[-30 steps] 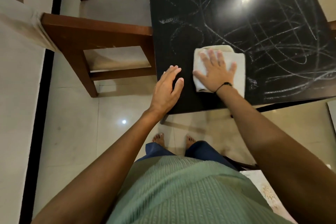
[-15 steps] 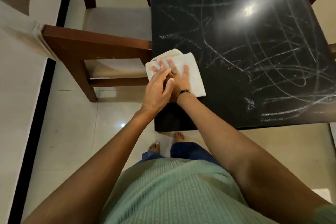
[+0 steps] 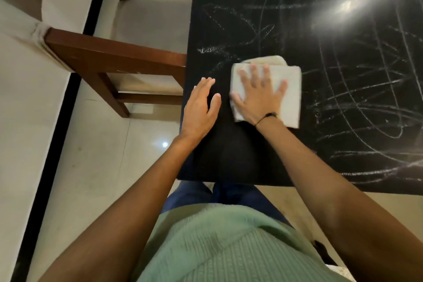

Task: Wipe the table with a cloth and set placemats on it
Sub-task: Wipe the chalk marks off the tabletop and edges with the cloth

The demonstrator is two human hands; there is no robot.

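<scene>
Head view
Table (image 3: pixel 297 30): black glossy top filling the upper right, from about 12 to 3 o'clock; pale chalk-like scribbles cover most of it, with a bright light glare near 1 o'clock.
Clean patch: the near left corner of the table, in front of the person, looks plain dark without scribbles.
Cloth (image 3: pixel 290 94): white, folded to a rough rectangle, lying flat on the table just above frame centre, with a rumpled fold sticking out at its far edge, toward 12 o'clock.
Right hand (image 3: pixel 259 96): palm down on the cloth, fingers straight and spread apart, thumb out toward 9 o'clock; a thin dark band circles the wrist.
Left hand (image 3: pixel 201 107): flat on the bare table at 9 o'clock from the cloth, near it but not touching; fingers straight and close together, thumb slightly apart, holding nothing.
Chair (image 3: pixel 114 57): brown wood with a pale seat, pushed against the table's left edge, toward 10 o'clock.
Floor (image 3: pixel 91 167): pale shiny tiles with a black strip running along the left.
Person: green ribbed top and blue trousers at 6 o'clock.
</scene>
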